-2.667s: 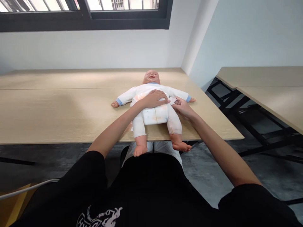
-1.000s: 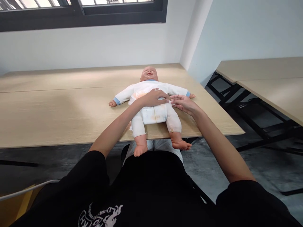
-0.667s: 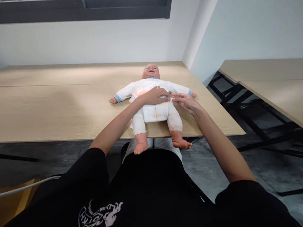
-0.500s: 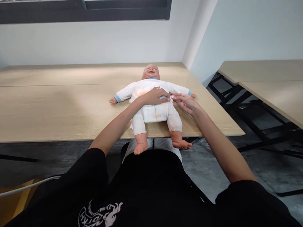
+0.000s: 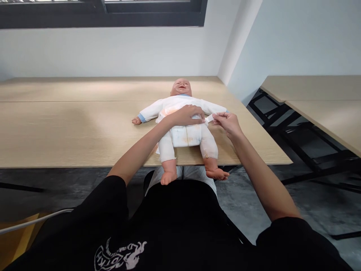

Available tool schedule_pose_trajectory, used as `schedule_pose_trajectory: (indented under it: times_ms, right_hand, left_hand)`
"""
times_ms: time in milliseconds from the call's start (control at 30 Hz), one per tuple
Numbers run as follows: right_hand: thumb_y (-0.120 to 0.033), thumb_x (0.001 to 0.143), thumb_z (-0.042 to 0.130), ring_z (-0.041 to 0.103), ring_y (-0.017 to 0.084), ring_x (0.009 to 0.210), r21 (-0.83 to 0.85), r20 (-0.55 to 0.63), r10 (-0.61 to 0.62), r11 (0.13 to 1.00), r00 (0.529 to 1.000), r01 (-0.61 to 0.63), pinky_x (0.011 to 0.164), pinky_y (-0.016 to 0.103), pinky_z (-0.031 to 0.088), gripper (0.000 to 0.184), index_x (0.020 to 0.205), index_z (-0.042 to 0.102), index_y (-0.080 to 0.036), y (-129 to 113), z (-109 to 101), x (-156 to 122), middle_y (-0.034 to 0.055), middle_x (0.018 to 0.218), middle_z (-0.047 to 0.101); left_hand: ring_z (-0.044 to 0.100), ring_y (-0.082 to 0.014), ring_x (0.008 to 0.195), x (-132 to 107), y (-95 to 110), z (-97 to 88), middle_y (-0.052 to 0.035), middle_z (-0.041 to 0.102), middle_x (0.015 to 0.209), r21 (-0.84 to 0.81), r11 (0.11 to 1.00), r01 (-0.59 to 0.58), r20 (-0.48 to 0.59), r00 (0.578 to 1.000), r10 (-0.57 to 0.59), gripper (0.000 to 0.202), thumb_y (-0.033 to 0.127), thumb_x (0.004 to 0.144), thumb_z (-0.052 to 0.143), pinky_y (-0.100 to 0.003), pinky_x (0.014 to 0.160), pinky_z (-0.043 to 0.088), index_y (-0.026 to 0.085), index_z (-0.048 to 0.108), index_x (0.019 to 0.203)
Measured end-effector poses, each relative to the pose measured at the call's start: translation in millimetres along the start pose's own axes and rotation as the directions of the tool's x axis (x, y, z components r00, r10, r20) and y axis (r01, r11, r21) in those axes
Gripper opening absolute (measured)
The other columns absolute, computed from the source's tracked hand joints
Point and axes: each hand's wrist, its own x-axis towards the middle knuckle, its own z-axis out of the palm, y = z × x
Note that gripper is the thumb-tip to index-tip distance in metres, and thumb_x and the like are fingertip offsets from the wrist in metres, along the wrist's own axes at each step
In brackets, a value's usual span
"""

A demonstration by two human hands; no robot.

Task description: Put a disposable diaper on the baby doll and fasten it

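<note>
A baby doll [image 5: 180, 87] in white clothes with blue cuffs lies on its back, its feet toward me over the table edge. A white diaper [image 5: 186, 136] is around its hips, front panel facing up. Across the doll's waist reaches my left hand [image 5: 189, 115], its thumb and fingers curled on the diaper's right side edge. My right hand [image 5: 228, 123] pinches the end of a white diaper tab [image 5: 210, 118], stretched out to the right from that edge. My left hand partly hides the diaper's upper part.
The doll rests on a light wooden table [image 5: 70, 139] that runs to the wall. At the right stands another table [image 5: 324, 109] with black folded legs beneath it. A white cable [image 5: 36, 222] passes at the lower left.
My right hand has closed from loosely spread fingers into a pinch, and the diaper tab now shows pulled outward. The left hand has stayed at the doll's waist.
</note>
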Motion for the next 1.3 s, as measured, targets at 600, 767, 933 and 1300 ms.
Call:
schedule_pose_trajectory:
  times_ms: [600,767,933,1300]
  right_hand:
    - [-0.013,0.080,0.070,0.067,0.014,0.062,-0.123,0.001,-0.346,0.931,0.938,0.344,0.067,0.029,0.060,0.011,0.076,0.060,-0.017,-40.0,24.6,-28.7,0.0008,0.073,0.067]
    - [-0.016,0.081,0.068,0.068,0.018,0.069,-0.435,0.127,-0.479,0.760,0.868,0.483,0.077,0.036,0.058,0.008,0.075,0.064,-0.018,-51.6,59.6,-49.8,0.0026,0.073,0.071]
    - [-0.022,0.082,0.068,0.070,0.020,0.072,-0.444,0.144,-0.426,0.779,0.893,0.443,0.075,0.035,0.057,0.008,0.076,0.066,-0.019,-49.6,70.7,-54.8,0.0047,0.077,0.073]
    - [-0.019,0.088,0.061,0.068,0.026,0.085,-0.636,0.300,-0.515,0.519,0.803,0.570,0.080,0.037,0.051,0.009,0.083,0.068,-0.019,-27.6,84.3,-64.7,0.0084,0.087,0.074]
  left_hand:
    - [0.057,-0.0271,0.116,20.8,4.9,5.8,-0.0088,0.068,0.119,0.122,0.984,0.127,0.136,0.980,-0.144,0.040,0.054,0.091,0.055,-0.040,0.105,0.036,0.018,0.068,0.104]
    - [0.060,-0.0238,0.112,20.2,-4.5,9.2,-0.0103,0.067,0.121,-0.143,0.982,0.126,-0.034,0.991,-0.132,0.041,0.034,0.079,0.067,-0.034,0.099,0.046,0.016,0.060,0.115]
    - [0.062,-0.0232,0.112,-5.2,-7.7,-24.3,-0.0087,0.068,0.122,-0.206,0.972,0.111,-0.069,0.989,-0.128,0.049,0.038,0.075,0.072,-0.033,0.098,0.048,0.017,0.059,0.118]
    - [0.057,-0.0243,0.128,-69.5,0.8,-20.1,-0.0070,0.064,0.135,-0.199,0.967,0.158,-0.046,0.984,-0.170,0.042,0.047,0.088,0.062,-0.040,0.113,0.041,0.022,0.064,0.122]
